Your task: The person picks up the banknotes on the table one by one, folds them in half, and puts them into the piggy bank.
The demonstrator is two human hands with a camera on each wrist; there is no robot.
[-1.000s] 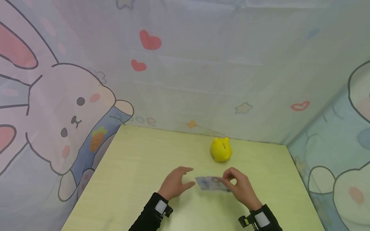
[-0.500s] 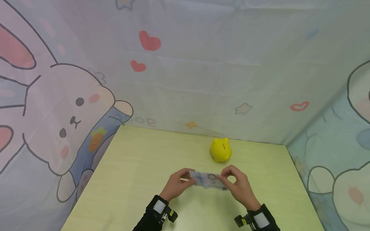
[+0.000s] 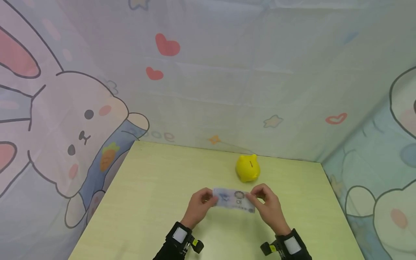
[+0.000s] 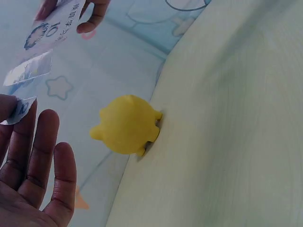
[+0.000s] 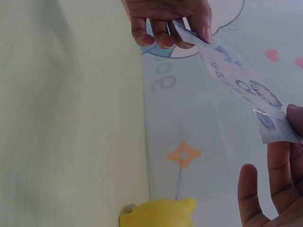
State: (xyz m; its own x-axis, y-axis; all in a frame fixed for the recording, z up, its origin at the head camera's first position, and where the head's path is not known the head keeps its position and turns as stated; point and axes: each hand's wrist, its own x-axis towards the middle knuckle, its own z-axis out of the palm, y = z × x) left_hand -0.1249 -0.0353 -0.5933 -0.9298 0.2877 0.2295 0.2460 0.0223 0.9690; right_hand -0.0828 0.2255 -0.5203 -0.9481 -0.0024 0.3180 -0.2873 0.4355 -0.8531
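Observation:
A banknote (image 3: 232, 199) is stretched out between the two hands, above the table. My left hand (image 3: 199, 206) pinches its left end between thumb and fingers. At the other end, my right hand (image 3: 269, 207) pinches it the same way. The note's printed face, with a round emblem and a "10", shows in the right wrist view, where the note (image 5: 241, 82) bends slightly near its ends. Beyond the hands a yellow piggy bank (image 3: 248, 168) stands on the table, a dark slot on its top. Neither hand touches it.
The pale wooden table (image 3: 162, 169) ends at the back against a cloth backdrop (image 3: 211, 90) printed with hearts, stars and a rabbit. More printed cloth (image 3: 377, 173) hangs along the right side.
The left hand has moved in and taken hold of the note's left end, which it did not hold a second ago. The note is now raised and turned flatter toward the head camera.

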